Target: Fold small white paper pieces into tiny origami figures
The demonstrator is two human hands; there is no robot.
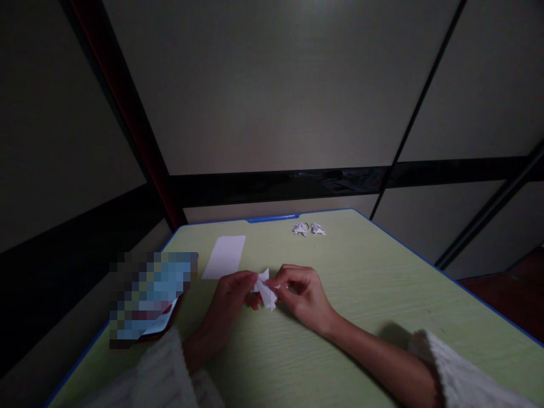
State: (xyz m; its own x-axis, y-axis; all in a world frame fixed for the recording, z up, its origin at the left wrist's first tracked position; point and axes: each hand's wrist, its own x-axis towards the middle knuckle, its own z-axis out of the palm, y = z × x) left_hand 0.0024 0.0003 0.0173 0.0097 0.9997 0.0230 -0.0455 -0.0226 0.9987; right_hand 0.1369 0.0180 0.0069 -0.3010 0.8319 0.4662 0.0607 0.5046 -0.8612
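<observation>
A small folded white paper piece (266, 290) is held between both my hands just above the pale green table (374, 294). My left hand (232, 300) pinches its left side with fingers closed. From the right, my right hand (301, 294) pinches it with thumb and fingertips. Both wrists come out of white knitted sleeves.
A flat white paper sheet (224, 256) lies on the table behind my left hand. Two small folded white paper figures (308, 229) sit near the far edge. A blurred-out object (148, 294) lies at the table's left edge. Dark-framed wall panels stand behind the table.
</observation>
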